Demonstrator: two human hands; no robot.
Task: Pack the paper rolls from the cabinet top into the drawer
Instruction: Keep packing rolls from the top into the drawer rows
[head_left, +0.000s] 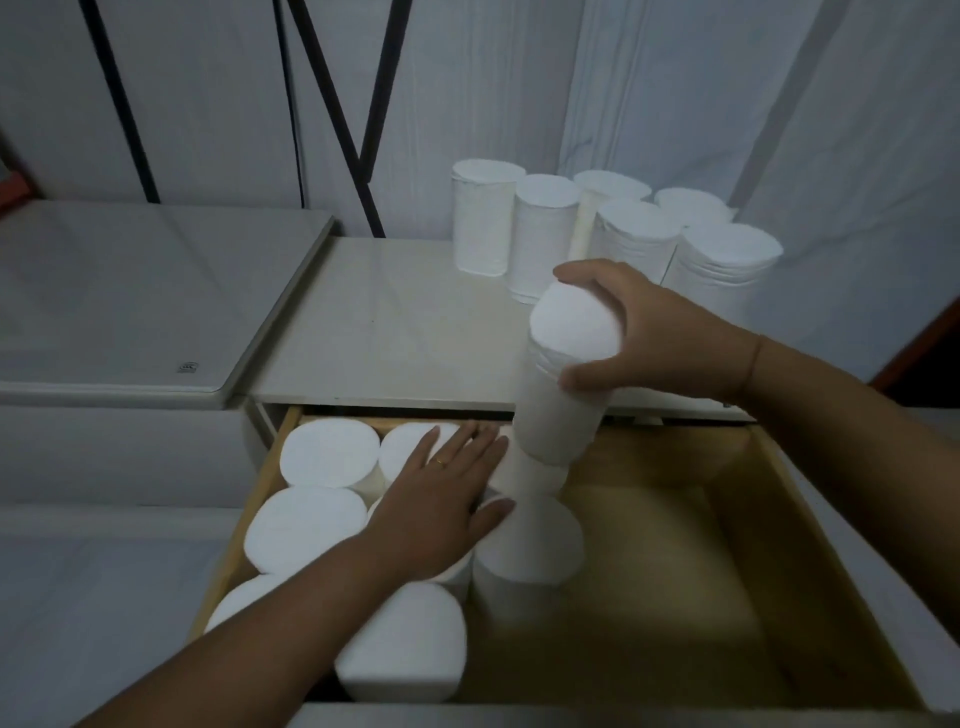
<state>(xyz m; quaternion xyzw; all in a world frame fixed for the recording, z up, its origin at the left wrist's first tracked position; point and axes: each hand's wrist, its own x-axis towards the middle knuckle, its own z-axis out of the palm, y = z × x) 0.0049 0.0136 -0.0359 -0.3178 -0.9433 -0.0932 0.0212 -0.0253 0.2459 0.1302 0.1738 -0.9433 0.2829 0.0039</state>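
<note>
**Drawer** (727, 597): wooden, pulled open; left part filled, right part bare.

**Packed rolls** (330, 452): upright, end faces up, set close together in the drawer's left part.

**Held roll** (566, 379): white, upright with a slight tilt, above the drawer's middle, just right of the packed rolls. Lower end blurred; contact with rolls beneath not determinable.

**Right hand** (660, 332): fingers and thumb curled round the held roll's upper end.

**Left hand** (441, 499): fingers straight, palm down, resting flat on the packed rolls; gripping nothing.

**Waiting rolls** (540, 228): six visible, upright, clustered on the cabinet top (395, 322) behind the drawer.

**Handling, as judged:** light, soft, compressible, not slippery; outer sheets likely to dent or unwind. Best taken round the side wall with a moderate squeeze, toward the upper end, leaving the base free for lowering.
</note>
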